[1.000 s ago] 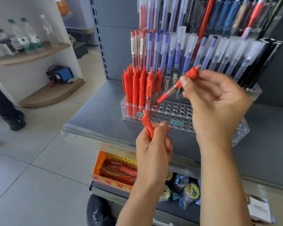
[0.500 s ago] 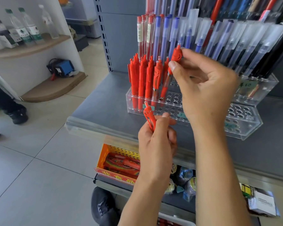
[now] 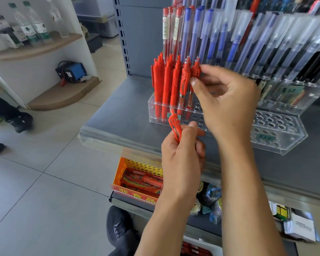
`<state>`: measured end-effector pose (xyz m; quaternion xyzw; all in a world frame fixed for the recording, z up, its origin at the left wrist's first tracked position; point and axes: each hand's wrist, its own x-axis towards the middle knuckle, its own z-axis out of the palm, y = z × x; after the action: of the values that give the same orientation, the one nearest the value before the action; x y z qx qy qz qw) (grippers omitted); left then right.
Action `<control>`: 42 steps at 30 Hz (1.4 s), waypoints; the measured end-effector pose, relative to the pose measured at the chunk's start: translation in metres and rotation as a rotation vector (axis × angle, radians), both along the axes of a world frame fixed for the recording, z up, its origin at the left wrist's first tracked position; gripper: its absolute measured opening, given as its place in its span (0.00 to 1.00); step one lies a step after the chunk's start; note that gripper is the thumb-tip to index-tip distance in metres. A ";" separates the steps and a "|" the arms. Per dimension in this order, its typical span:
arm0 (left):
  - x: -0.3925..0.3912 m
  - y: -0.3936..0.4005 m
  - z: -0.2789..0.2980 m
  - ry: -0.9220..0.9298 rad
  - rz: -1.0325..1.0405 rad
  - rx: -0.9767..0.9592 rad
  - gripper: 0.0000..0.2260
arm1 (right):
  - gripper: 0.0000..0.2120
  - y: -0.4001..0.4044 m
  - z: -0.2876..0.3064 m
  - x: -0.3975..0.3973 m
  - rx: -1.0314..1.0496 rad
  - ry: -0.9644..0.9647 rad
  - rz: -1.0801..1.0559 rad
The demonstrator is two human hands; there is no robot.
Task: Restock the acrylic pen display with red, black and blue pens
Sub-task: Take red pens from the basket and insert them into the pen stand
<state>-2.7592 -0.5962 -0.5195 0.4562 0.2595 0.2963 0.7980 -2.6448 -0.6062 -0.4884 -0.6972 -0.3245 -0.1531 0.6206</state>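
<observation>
Red retractable pen (image 3: 195, 74) pinched near its clip end between thumb and fingers of right hand (image 3: 227, 100), standing upright with its tip down in a hole of the acrylic pen display (image 3: 277, 137), beside the row of red pens (image 3: 164, 85) already seated. Left hand (image 3: 181, 156) closed on spare red pen (image 3: 175, 126), just in front of the display. Display sits on grey shelf (image 3: 122, 108).

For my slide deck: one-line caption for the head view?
Right hand seats a red pen in the acrylic display; left hand holds another.
</observation>
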 end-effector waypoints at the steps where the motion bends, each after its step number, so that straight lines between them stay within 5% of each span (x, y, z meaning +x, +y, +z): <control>1: 0.000 0.000 0.000 0.000 -0.004 0.006 0.11 | 0.12 -0.001 0.000 0.000 -0.006 0.010 0.004; 8: -0.004 0.007 0.004 -0.006 -0.100 0.125 0.09 | 0.08 -0.030 0.019 -0.014 -0.189 0.077 0.120; 11: -0.010 0.008 0.007 -0.017 -0.190 0.375 0.14 | 0.10 -0.060 0.035 -0.028 -0.432 0.221 0.416; 15: -0.016 0.006 0.001 0.006 -0.266 0.688 0.09 | 0.05 -0.085 0.037 -0.030 -0.569 0.220 0.446; 24: -0.020 -0.001 0.002 -0.104 -0.211 0.571 0.06 | 0.10 -0.113 0.040 -0.020 -0.124 0.413 0.360; 33: -0.010 -0.004 0.003 -0.006 0.125 0.673 0.08 | 0.12 -0.083 0.033 -0.021 0.136 0.425 0.247; 37: -0.007 -0.005 -0.002 0.206 0.359 0.694 0.12 | 0.13 -0.066 0.033 -0.018 0.288 0.310 0.125; 42: -0.007 -0.002 -0.002 0.186 0.503 0.616 0.04 | 0.13 -0.045 0.025 -0.020 0.268 0.153 0.083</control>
<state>-2.7658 -0.5982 -0.5212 0.6210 0.3333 0.5035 0.4998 -2.6646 -0.6512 -0.4635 -0.6039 -0.2816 -0.1156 0.7367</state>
